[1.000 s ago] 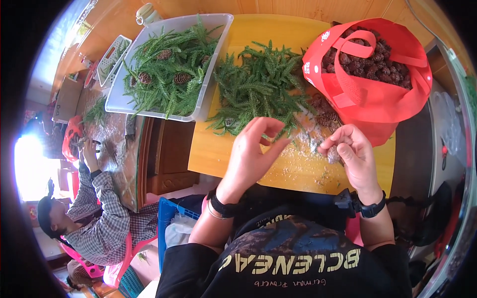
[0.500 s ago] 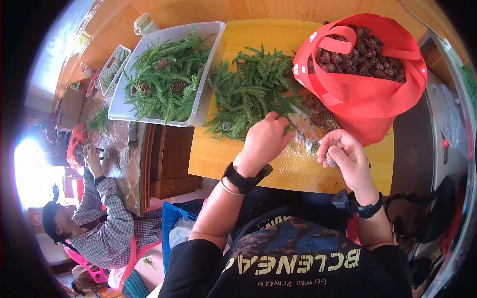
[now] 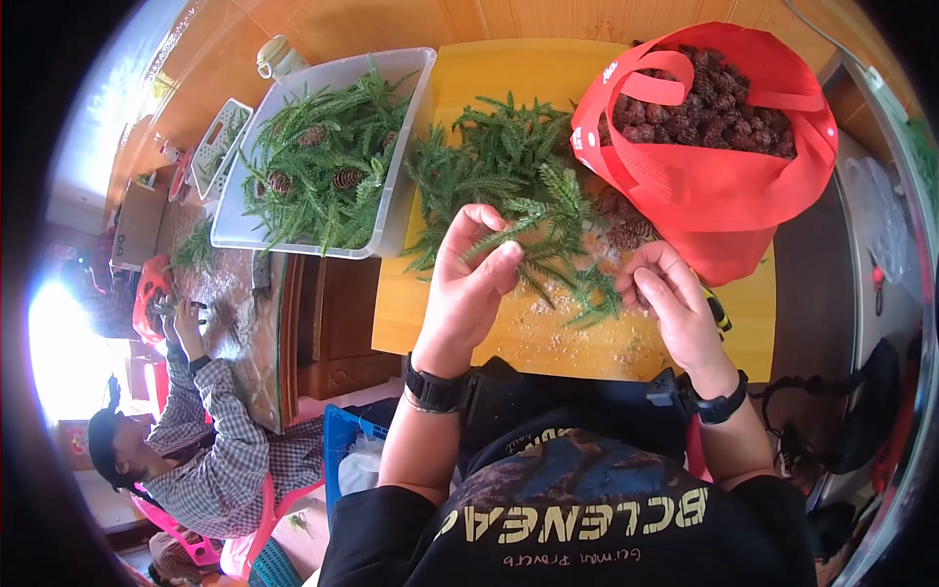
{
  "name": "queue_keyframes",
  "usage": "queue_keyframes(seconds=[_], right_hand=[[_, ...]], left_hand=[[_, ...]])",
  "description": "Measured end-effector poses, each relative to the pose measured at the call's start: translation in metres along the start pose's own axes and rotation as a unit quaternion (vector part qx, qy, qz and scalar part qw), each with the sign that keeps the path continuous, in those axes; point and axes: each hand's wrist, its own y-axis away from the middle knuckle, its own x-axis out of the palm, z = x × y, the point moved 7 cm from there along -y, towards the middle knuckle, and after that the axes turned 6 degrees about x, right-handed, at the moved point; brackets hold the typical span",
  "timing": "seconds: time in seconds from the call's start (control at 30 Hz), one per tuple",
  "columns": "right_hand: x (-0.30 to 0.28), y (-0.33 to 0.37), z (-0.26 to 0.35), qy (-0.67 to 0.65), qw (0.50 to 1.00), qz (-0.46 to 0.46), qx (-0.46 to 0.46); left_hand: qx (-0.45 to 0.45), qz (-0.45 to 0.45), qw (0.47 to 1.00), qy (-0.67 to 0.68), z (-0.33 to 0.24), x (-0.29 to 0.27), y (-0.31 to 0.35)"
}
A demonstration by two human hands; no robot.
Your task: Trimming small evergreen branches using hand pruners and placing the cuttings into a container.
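The person's left hand [image 3: 469, 293] is raised just over the yellow tabletop [image 3: 489, 88], thumb and fingers pinched on a green conifer sprig [image 3: 543, 220] that stands up out of the grip toward the loose heap of sprigs [image 3: 469, 166] behind it. The right hand [image 3: 670, 298] sits low beside it, fingers curled inward over something small; from where I stand I cannot tell what it pinches, if anything.

The trouble I would watch for is the sprig itself: its side shoots [image 3: 587, 298] hang down into the clutter near the right hand, and a quick tug could snag them on the heap or shed needles onto the already crumb-strewn board. The red bag [image 3: 724, 186] stands just beside the right wrist with its mouth sagging open; an elbow nudge could tip it and spill its load over the table edge.

As for containers: that red fabric bag is heaped with dark brown pine cones [image 3: 714, 112], and a few more cones [image 3: 621, 230] lie loose at its foot. The clear plastic tub [image 3: 391, 210] on the left holds green sprigs with several cones [image 3: 347, 178] fixed among them. Beyond it sit a small pale jar [image 3: 277, 57] and a white basket-like tray [image 3: 217, 147]. A second person in a checked shirt [image 3: 210, 450] works at the neighbouring table, well apart.
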Motion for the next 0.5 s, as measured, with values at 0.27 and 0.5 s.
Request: queue_keyframes(seconds=[0.27,0.5], right_hand=[[0.017,-0.008,0.012,0.037,0.998,-0.015,-0.054],[0.021,-0.012,0.006,0.041,0.998,0.013,-0.056]], left_hand=[[-0.091,0.000,0.982,0.164,0.024,0.004,0.022],[-0.142,-0.055,0.966,0.208,0.035,-0.005,0.029]])
